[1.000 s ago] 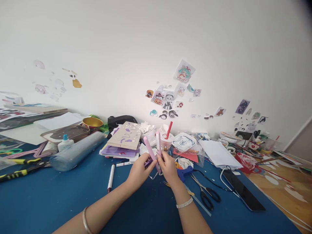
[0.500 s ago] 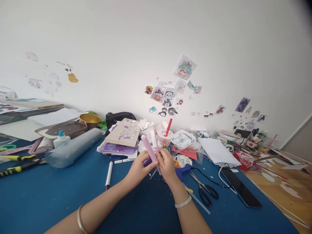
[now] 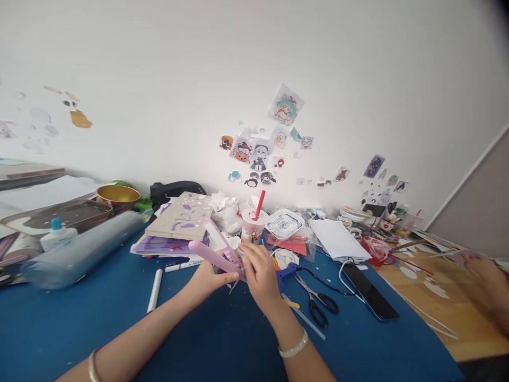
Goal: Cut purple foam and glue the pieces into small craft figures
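Observation:
My left hand (image 3: pixel 210 281) is closed on a pink object (image 3: pixel 210 254) with long rounded arms, held above the blue table just in front of the drink cup. My right hand (image 3: pixel 260 273) presses against the right end of the same pink object, its fingers bent around it. A pale strip rises from the object toward the stacked boards. What lies under my right fingers is hidden.
A cup with a red straw (image 3: pixel 251 225) stands behind my hands. Black-handled scissors (image 3: pixel 318 302), a blue glue gun (image 3: pixel 287 273) and a phone (image 3: pixel 371 292) lie to the right. A white marker (image 3: pixel 155 291) lies left. Another person's blurred hand (image 3: pixel 483 273) is at far right.
The pink object has tilted to the left and its arms have spread apart. The view has turned slightly right. Another person's hand has come into view at the right edge.

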Tool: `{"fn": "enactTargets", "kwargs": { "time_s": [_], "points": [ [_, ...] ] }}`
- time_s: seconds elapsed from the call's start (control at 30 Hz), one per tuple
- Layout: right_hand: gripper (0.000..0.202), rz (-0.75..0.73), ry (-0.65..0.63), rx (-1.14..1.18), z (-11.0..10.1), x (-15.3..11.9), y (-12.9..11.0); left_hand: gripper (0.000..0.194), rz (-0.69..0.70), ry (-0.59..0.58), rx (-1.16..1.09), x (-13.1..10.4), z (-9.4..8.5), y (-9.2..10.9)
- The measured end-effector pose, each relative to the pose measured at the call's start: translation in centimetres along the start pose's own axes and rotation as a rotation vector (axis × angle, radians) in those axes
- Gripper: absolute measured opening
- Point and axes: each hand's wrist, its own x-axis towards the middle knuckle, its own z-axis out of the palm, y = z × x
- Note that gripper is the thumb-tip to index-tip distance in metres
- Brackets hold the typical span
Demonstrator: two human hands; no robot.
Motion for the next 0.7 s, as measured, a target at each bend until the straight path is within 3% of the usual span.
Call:
{"fn": "enactTargets", "kwargs": {
  "time_s": [0.1, 0.2, 0.27, 0.33, 0.5, 0.63, 0.7],
  "points": [
    [0.023, 0.056, -0.048, -0.169, -3.4, -2.4, 0.6, 0.042, -0.006, -0.024, 0.003, 0.0, 0.3, 0.0],
    [0.014, 0.03, -0.34, -0.376, -6.3, -5.4, 1.4, 0.044, -0.023, -0.045, 0.034, -0.1, 0.4, 0.0],
    [0.016, -0.015, -0.445, -0.556, -7.2, -7.0, 2.1, 0.045, -0.02, -0.071, 0.067, -0.2, 0.4, 0.1],
    [0.023, -0.063, -0.484, -0.683, -7.0, -7.9, 2.8, 0.045, -0.004, -0.101, 0.092, -0.4, 0.4, 0.1],
    [0.017, -0.061, -0.473, -0.801, -5.1, -7.9, 3.3, 0.044, 0.033, -0.158, 0.106, -0.8, 0.7, 0.1],
    [0.012, -0.067, -0.395, -0.676, -4.7, -7.5, 2.7, 0.042, 0.049, -0.131, 0.082, -1.1, 0.9, 0.2],
    [0.021, -0.027, -0.343, -0.568, -4.9, -7.6, 2.4, 0.041, 0.048, -0.114, 0.075, -1.2, 0.9, 0.4]
  ]
}}
